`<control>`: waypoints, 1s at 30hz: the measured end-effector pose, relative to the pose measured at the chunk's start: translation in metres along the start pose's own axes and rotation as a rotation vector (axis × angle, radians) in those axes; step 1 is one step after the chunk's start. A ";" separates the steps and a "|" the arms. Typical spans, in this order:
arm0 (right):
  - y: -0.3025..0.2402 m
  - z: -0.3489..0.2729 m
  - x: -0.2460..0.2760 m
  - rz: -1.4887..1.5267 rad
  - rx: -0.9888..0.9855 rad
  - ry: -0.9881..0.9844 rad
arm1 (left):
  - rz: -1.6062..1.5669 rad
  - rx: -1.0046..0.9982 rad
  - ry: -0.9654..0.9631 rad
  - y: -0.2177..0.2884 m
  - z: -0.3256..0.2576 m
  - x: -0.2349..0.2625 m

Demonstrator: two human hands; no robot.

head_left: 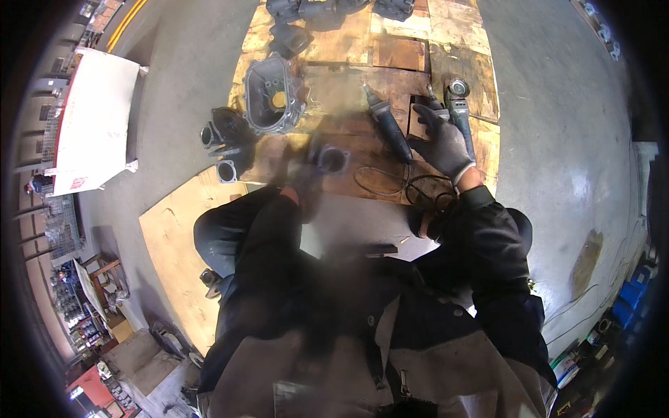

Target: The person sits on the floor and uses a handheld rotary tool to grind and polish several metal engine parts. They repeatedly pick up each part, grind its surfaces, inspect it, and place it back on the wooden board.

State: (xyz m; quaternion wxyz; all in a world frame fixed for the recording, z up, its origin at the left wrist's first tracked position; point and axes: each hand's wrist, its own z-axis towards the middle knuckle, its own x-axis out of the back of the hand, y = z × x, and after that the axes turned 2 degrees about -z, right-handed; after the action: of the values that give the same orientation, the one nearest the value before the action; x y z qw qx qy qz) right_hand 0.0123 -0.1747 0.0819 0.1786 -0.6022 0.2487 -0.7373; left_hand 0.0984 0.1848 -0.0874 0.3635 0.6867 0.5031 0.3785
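Note:
My left hand (305,174), in a dark glove and blurred, is at the near edge of the wooden board top (341,90). Its fingers appear closed round the left side of a grey metal casting (333,159) with a squarish flange and round opening. My right hand (446,148), in a grey glove, lies over the tools on the right with thumb and fingers apart. Under its fingers is a slim power tool (437,103), partly hidden. An angle grinder (458,104) lies to the right of that hand, and a dark die grinder (389,127) to its left.
A large open grey housing (273,96) stands at the left of the boards. Dark pipe-like castings (228,132) sit beside it, and another flanged piece (226,171) is nearer me. More castings (317,8) line the far edge. Black cables (425,189) loop near my right wrist.

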 end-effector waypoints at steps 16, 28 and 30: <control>0.075 0.032 -0.169 0.168 -0.602 -0.496 | 0.423 -0.537 0.225 0.056 -0.055 -0.031; -0.086 -0.062 0.036 0.680 -0.388 -0.801 | -0.972 -0.101 -0.251 0.057 -0.136 -0.157; -0.109 -0.079 0.043 0.373 -0.140 -0.819 | -1.184 0.195 -0.182 0.052 -0.146 -0.162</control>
State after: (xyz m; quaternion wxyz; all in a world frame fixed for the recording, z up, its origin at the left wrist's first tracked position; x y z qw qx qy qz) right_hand -0.0695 -0.0984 0.1682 0.3507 -0.7997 0.3111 -0.3750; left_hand -0.0423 0.0336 -0.0008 0.4894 0.3499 0.7988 0.0040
